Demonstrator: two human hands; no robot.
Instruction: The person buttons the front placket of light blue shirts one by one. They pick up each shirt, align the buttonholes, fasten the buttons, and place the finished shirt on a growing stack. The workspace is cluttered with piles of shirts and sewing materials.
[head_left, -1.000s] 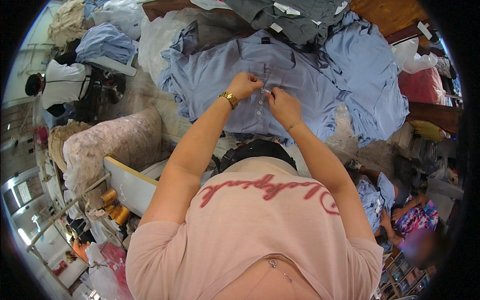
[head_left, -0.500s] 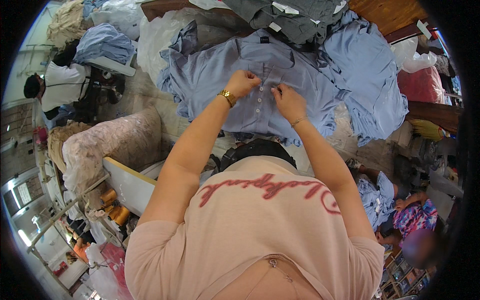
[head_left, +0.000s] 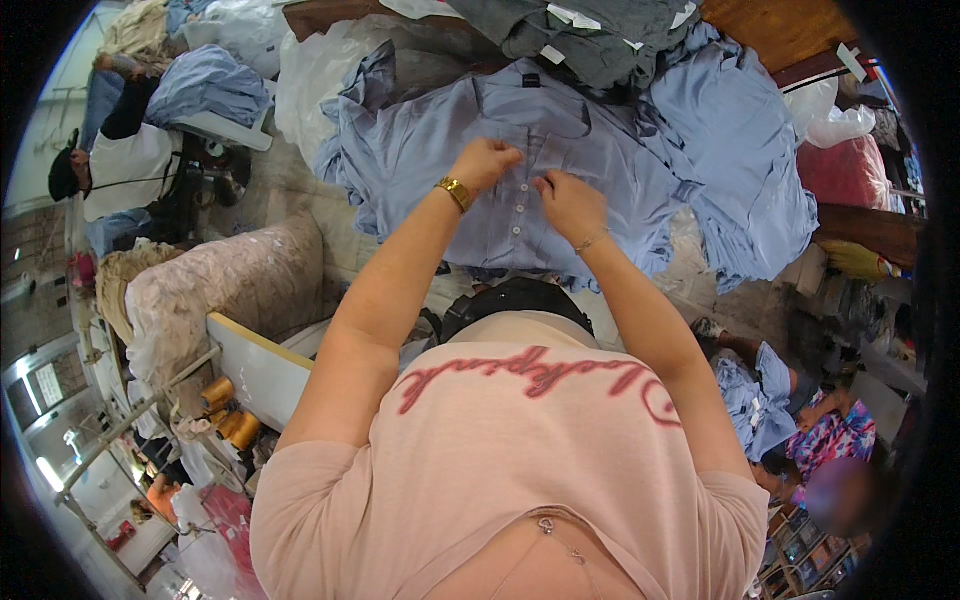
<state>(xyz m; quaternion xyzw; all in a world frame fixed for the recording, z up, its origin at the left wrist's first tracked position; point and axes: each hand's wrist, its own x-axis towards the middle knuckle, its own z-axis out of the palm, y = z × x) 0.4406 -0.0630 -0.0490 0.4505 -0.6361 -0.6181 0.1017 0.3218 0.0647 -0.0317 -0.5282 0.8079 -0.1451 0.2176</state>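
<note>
A light blue shirt (head_left: 420, 140) lies spread in front of me, its neckline at the far side and a row of white buttons (head_left: 520, 209) running down its middle placket. My left hand (head_left: 487, 165), with a gold watch at the wrist, pinches the cloth at the left of the placket. Opposite it, my right hand (head_left: 575, 208) is closed, thumb and forefinger together at the placket's right edge just above a button. The fingertips of both hands hide the small piece of cloth between them.
More blue garments (head_left: 735, 160) hang at the right, with dark grey garments (head_left: 580, 40) beyond the shirt. Clear plastic sheeting (head_left: 310, 90) lies at the far left. A wrapped fabric roll (head_left: 220, 275) stands at left. Co-workers sit at far left (head_left: 130, 165) and lower right (head_left: 830, 430).
My right hand has shifted slightly left, closer to the placket and my left hand. My left hand stays nearly in place. The co-worker at far left has raised an arm.
</note>
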